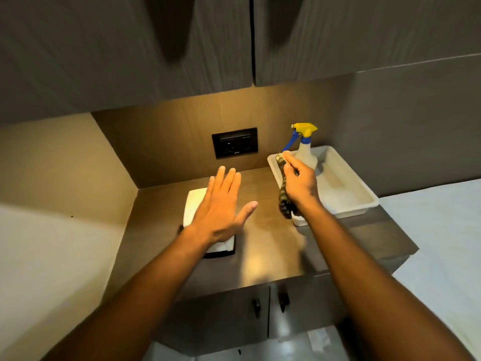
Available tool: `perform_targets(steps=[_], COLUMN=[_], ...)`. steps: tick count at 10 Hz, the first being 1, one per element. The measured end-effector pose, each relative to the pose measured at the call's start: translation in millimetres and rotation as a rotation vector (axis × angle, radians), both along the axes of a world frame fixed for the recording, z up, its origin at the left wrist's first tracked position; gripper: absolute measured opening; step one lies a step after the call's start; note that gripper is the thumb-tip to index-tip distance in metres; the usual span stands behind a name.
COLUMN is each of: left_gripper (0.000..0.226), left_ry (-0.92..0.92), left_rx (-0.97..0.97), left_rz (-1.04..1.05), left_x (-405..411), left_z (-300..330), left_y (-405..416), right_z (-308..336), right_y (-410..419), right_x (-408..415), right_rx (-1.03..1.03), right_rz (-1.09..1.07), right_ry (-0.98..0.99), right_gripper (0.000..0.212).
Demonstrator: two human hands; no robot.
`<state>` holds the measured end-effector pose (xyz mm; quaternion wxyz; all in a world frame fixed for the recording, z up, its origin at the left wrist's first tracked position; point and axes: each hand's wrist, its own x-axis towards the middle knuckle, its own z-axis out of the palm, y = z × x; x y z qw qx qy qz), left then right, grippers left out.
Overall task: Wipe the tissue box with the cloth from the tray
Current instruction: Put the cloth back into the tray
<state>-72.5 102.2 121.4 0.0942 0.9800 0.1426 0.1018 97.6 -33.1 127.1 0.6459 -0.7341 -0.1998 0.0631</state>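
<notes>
The tissue box (194, 204), pale on top with a dark base, lies on the brown counter at the left. My left hand (221, 207) hovers flat over it with fingers spread, covering most of its top. My right hand (299, 185) is closed around a patterned olive cloth (283, 201), which hangs down at the white tray's (346, 201) left rim. The cloth's upper end shows above my fingers, over the tray.
A spray bottle (305, 149) with a yellow and blue trigger stands in the tray's back left corner. A black wall socket (235, 142) sits behind the counter (265, 246). Overhead cabinets hang above. Cupboard doors with dark handles (283, 300) are below the counter edge.
</notes>
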Motion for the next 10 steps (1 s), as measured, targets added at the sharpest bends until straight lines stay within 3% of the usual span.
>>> perform_targets(steps=[2, 4, 5, 6, 8, 10], left_gripper=[0.086, 0.086, 0.088, 0.091, 0.093, 0.093], left_ry=[0.127, 0.289, 0.325, 0.296, 0.241, 0.272], left_rx=[-0.044, -0.132, -0.169, -0.157, -0.139, -0.152], left_rz=[0.053, 0.180, 0.211, 0.215, 0.232, 0.243], left_x=[47, 64, 60, 58, 56, 58], left_z=[-51, -98, -116, -127, -132, -126], left_y=[-77, -86, -84, -87, -88, -87], right_z=[-32, -69, -84, -94, -102, -87], right_y=[-9, 3, 2, 3, 1, -13], right_x=[83, 102, 105, 103, 100, 95], right_rx=[-0.454, -0.643, -0.949, -1.108, -1.141, -1.029], right_rz=[0.007, 0.186, 0.296, 0.357, 0.365, 0.366], right_ry=[-0.120, -0.087, -0.182, -0.187, -0.185, -0.267], right_gripper=[0.033, 0.034, 0.048, 0.062, 0.070, 0.060])
